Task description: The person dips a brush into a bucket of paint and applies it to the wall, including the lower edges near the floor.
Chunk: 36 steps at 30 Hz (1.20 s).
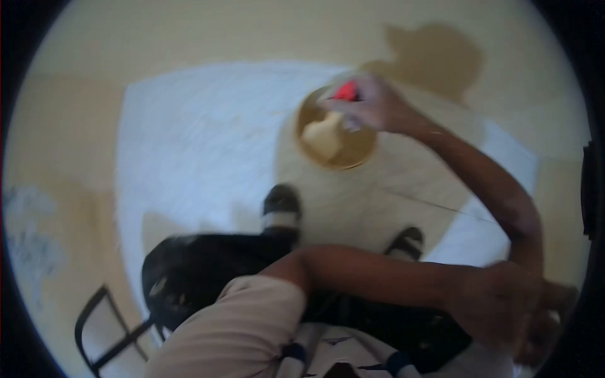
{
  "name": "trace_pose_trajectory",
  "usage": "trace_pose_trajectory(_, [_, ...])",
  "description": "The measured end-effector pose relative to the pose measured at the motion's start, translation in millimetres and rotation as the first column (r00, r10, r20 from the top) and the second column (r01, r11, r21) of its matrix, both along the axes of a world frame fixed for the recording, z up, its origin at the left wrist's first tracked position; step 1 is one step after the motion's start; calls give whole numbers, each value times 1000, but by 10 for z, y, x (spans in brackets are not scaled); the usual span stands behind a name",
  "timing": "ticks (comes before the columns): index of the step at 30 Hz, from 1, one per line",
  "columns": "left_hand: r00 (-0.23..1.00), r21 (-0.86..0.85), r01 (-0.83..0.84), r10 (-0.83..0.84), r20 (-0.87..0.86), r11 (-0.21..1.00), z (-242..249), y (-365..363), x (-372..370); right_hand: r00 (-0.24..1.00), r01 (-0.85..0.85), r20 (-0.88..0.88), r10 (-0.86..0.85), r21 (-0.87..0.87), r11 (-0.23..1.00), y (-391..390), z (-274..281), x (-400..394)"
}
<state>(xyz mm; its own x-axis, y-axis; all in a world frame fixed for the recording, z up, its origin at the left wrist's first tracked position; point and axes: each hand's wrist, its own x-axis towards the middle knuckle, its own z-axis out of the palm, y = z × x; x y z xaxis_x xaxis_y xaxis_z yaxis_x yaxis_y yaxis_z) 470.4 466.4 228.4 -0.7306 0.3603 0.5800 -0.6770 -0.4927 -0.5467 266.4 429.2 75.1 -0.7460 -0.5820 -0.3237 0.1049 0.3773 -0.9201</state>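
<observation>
My right hand [370, 106] reaches out above a yellowish bucket [353, 159] on the floor, its fingers closed around a small red object [346, 92] whose kind I cannot make out. A small whitish bit [351, 123] shows just under that hand. Inside the bucket lies a pale, cream-coloured piece [322, 137], partly covered by the hand. My left arm crosses my lap to the far right. There my left hand [504, 309] is blurred, its fingers curled in beside my right upper arm. Whatever it may hold is hidden.
My sandalled feet [282, 205] rest on the pale floor [195, 138] near the bucket. Dark trousers [195, 268] cover my spread legs. A black metal frame [101, 327] stands at lower left. Yellowish walls [208, 31] surround the floor, and a dark object [588, 189] edges in at right.
</observation>
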Motion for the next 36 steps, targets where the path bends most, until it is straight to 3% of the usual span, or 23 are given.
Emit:
trace_pose_trajectory(1, [986,-104,126,-137,-100,987,-87,-74,-55,838,-40,-545,18,-28,999,78,-198,-4])
trace_pose_trajectory(3, [873,-306,247,-348,-341,919,-254,-87,-196,985,112,-107,-131,-173,979,216,-232,-3])
trace_pose_trajectory(4, [785,-387,240,-412,-462,890,-325,-64,-266,968,243,115,-222,-214,946,307,-296,-20])
trace_pose_trajectory(5, [718,-425,153,-396,-573,892,-404,-54,-291,967,255,79,-242,-358,898,418,-408,-1])
trace_pose_trajectory(6, [694,-408,138,-382,-610,902,-436,-18,-287,950,309,167,-262,-405,861,480,-552,5])
trace_pose_trajectory(7, [681,-398,112,-361,-637,911,-482,-11,-273,899,377,390,-199,-460,804,548,-559,29])
trace_pose_trajectory(9, [586,-527,42,-449,-675,849,-579,-72,-289,811,529,562,-162,-586,613,732,-493,139])
trace_pose_trajectory(12, [392,-575,-229,-467,-793,785,-881,-167,-211,805,572,568,-171,-667,477,1048,-408,261])
trace_pose_trajectory(15, [117,-441,-552,-458,-881,707,-1071,-408,6,857,512,482,-184,-750,419,1124,-205,211])
trace_pose_trajectory(17, [4,-336,-671,-450,-893,661,-1249,-433,291,854,519,480,-199,-781,346,1123,-209,289])
trace_pose_trajectory(20, [-17,-240,-763,-389,-921,601,-1564,-127,562,873,487,470,-130,-844,226,1301,-296,245])
trace_pose_trajectory(25, [11,-136,-872,-258,-966,470,-2099,69,807,855,511,493,-158,-854,97,1253,-70,263])
trace_pose_trajectory(29, [41,-100,-926,-165,-985,365,-2673,-189,920,780,546,514,-357,-837,-11,1257,-91,223])
trace_pose_trajectory(33, [83,-121,-954,-144,-986,275,-3058,-501,923,804,312,280,-524,-950,-30,1431,219,369])
trace_pose_trajectory(34, [90,-123,-962,-141,-986,242,-2946,-489,834,779,311,285,-559,-949,-50,1688,324,236])
trace_pose_trajectory(35, [74,-100,-971,-125,-989,218,-3015,-564,788,750,288,256,-609,-956,-47,1794,322,195])
trace_pose_trajectory(36, [-94,88,-991,-47,-994,102,-3017,-655,717,712,286,238,-660,-958,-38,1869,326,210])
